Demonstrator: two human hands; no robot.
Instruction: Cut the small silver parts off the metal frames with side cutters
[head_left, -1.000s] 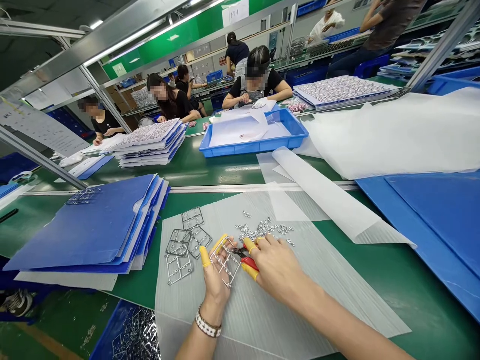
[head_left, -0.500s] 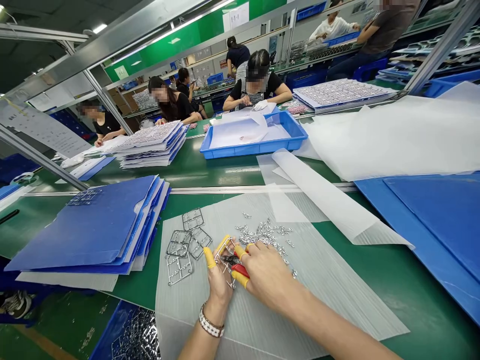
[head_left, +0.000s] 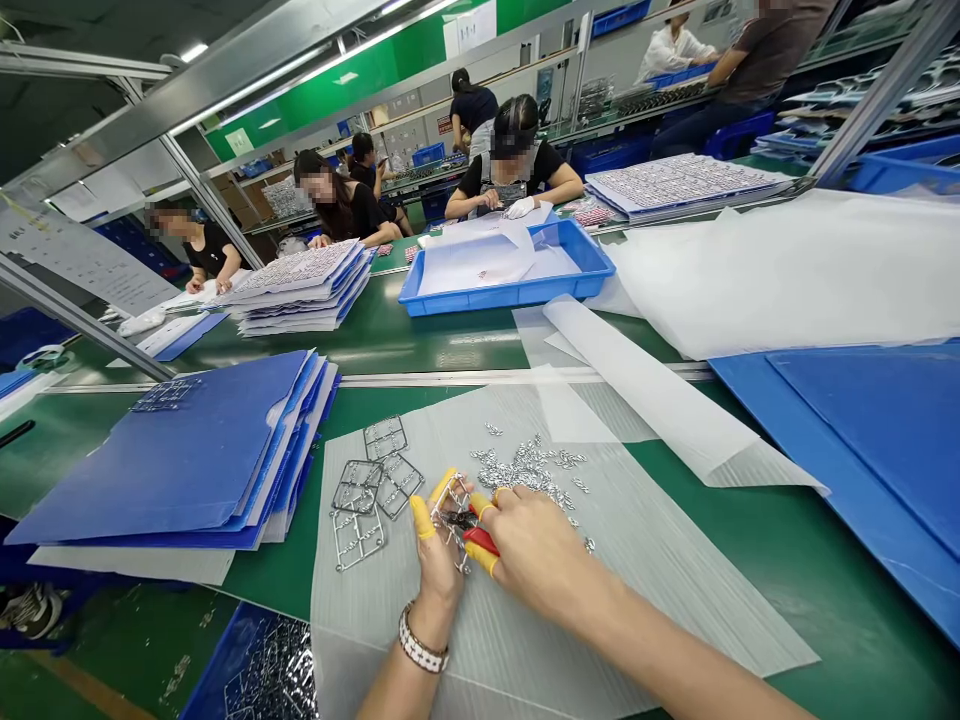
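Observation:
My left hand (head_left: 439, 560), with yellow finger cots, is closed on a shiny sprue frame (head_left: 444, 493) that rests partly in its palm. Red-handled nippers (head_left: 480, 541) are in the grip of my right hand (head_left: 536, 545), which also wears yellow finger cots. The dark jaws of the nippers reach into the frame; whether they touch a part of it I cannot tell. Just beyond my hands lies a scatter of small shiny parts (head_left: 525, 466) on a translucent white sheet (head_left: 660, 590). Several more sprue frames (head_left: 358, 538) lie to the left on the same sheet.
Blue folders (head_left: 180, 450) are stacked at the left, with a sprue piece on top. A blue bin (head_left: 262, 660) of metallic frames sits below the table edge. Rolled sheeting (head_left: 660, 400), blue boards (head_left: 870, 430) and a blue tray (head_left: 506, 292) lie beyond. Several co-workers sit across the bench.
My hands stay almost in place, with the left hand and the sprue frame turned slightly. Across the bench, a co-worker at the far left has shifted their hands.

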